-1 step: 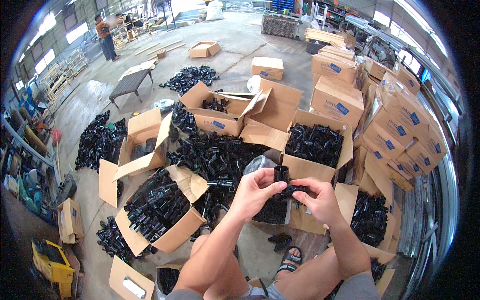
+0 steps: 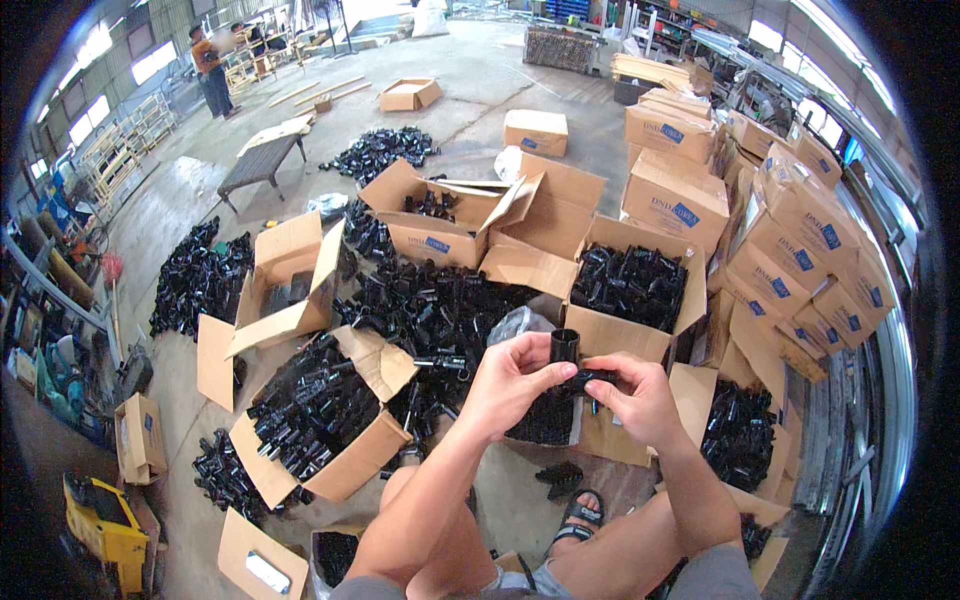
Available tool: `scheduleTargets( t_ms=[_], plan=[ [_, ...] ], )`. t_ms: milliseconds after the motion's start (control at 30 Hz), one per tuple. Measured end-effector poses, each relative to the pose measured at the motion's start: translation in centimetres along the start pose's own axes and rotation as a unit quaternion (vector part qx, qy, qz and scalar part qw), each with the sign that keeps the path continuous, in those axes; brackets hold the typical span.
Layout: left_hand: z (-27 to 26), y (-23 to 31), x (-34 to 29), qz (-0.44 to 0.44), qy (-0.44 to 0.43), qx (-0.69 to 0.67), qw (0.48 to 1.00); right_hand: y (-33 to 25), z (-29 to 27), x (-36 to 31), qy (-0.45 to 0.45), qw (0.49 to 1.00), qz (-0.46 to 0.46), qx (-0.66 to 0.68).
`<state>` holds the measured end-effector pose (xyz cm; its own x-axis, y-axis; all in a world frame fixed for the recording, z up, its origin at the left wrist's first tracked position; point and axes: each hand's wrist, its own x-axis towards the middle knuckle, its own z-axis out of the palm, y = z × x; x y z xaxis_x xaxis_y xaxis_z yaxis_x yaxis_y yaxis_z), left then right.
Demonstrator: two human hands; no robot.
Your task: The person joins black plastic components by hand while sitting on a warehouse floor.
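Between my two hands is a glossy black plastic fitting (image 2: pixel 565 346), its open tube end pointing up. My left hand (image 2: pixel 512 388) is closed round the tube, with the thumb across its front. On the other side, my right hand (image 2: pixel 640 396) pinches a darker side piece at the fitting's lower right; the fingers partly hide where the two meet. Below the hands stands an open carton of small black parts (image 2: pixel 540 422). Just beyond, a larger carton (image 2: pixel 625 335) is filled with similar black fittings (image 2: pixel 630 285).
Heaps of black parts (image 2: pixel 440 315) cover the floor ahead, among open cartons (image 2: pixel 355 468). Closed cartons (image 2: pixel 675 200) are stacked to the right, beside long metal profiles (image 2: pixel 855 450). A low dark table (image 2: pixel 262 168) stands far left. A person (image 2: pixel 210 75) stands at the back.
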<state>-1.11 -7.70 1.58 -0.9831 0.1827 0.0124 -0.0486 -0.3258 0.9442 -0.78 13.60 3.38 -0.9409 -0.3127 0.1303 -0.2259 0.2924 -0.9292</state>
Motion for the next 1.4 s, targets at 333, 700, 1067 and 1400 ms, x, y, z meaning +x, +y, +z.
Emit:
scheduleTargets(
  t_ms=[333, 700, 1067, 1400],
  plan=[
    [-0.8, -0.6, 0.2, 0.079, 0.049, 0.069, 0.993, 4.4, 1.0, 1.4, 0.107, 0.986, -0.024, 0.124],
    [-2.4, -0.5, 1.3, 0.071, 0.229, -0.031, 0.97, 32.0, 12.6, 2.8, -0.17, 0.886, 0.248, -0.352],
    [-4.8, -0.1, 1.0, 0.028, 0.253, -0.102, 0.962, 33.9, 20.7, 0.7, -0.015, 0.902, 0.322, -0.288],
    [-5.7, 0.4, 0.7, -0.028, 0.241, -0.231, 0.942, 29.8, 20.7, 0.3, 0.295, 0.92, 0.235, -0.109]
  ],
)
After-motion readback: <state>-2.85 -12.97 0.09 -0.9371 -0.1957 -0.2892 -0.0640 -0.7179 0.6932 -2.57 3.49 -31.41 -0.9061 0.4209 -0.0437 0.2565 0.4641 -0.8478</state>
